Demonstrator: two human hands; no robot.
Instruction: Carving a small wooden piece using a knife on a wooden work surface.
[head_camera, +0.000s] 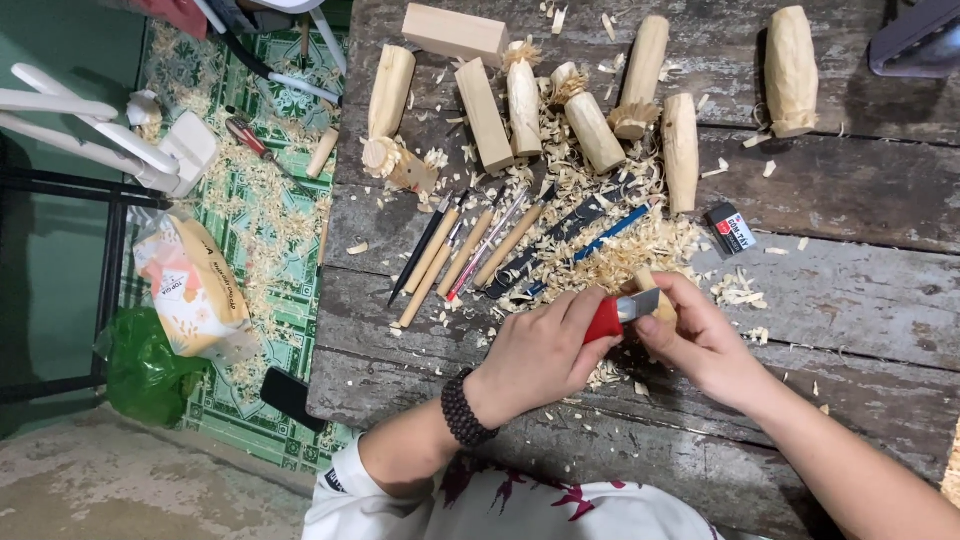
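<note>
Ur left hand (540, 355): fingers clamped on red-handled knife (620, 312), blade pointing right. Right hand (700, 340): fingers wrapped round small wood piece (650, 283), just right of blade, touching it. Piece sits above surface (850, 300), its long axis mostly hidden. Tool row (480, 250) lies behind, apart.

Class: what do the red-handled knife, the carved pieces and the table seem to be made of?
Knife: grey blade, seemingly metal; glossy red handle, probably plastic. Carved pieces: pale raw wood, unfinished, with shavings around. Table: grey weathered planks, cracked, apparently unvarnished.
</note>
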